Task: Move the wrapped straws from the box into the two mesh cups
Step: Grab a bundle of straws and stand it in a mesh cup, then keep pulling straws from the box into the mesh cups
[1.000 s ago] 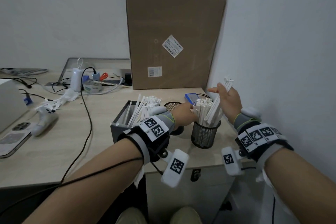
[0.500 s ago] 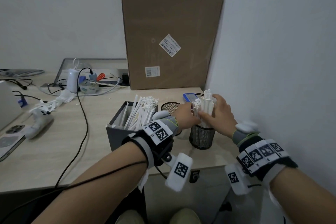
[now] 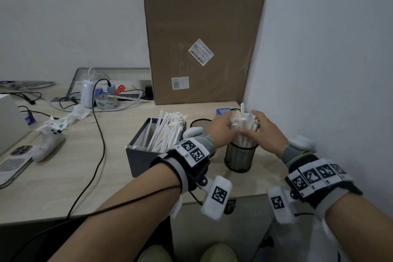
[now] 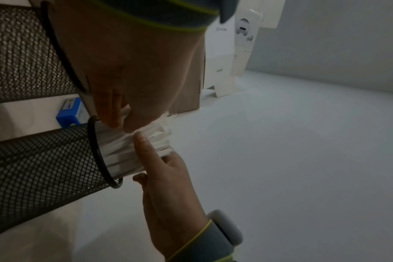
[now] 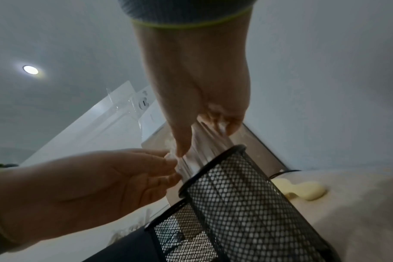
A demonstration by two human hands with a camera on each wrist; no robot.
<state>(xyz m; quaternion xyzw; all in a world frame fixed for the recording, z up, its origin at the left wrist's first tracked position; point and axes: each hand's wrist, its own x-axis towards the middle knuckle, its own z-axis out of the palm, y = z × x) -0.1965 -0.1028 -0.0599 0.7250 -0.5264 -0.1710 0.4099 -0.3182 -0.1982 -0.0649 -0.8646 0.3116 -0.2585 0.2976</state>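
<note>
Both hands cup the straw bundle upright in the right-hand mesh cup

Lower centre of the head view: left hand [image 3: 220, 132] and right hand [image 3: 262, 134], fingers curled around the wrapped straws [image 3: 244, 125] standing in the near mesh cup [image 3: 240, 158]; leftward, the grey box [image 3: 140, 155] holds more upright straws; the second mesh cup [image 3: 200, 122] sits behind the left hand.

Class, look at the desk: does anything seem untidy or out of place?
Yes. One wrapped straw pokes above the bunch in the near mesh cup. Small white scraps litter the desk beside a crumpled white wrapper.
</note>
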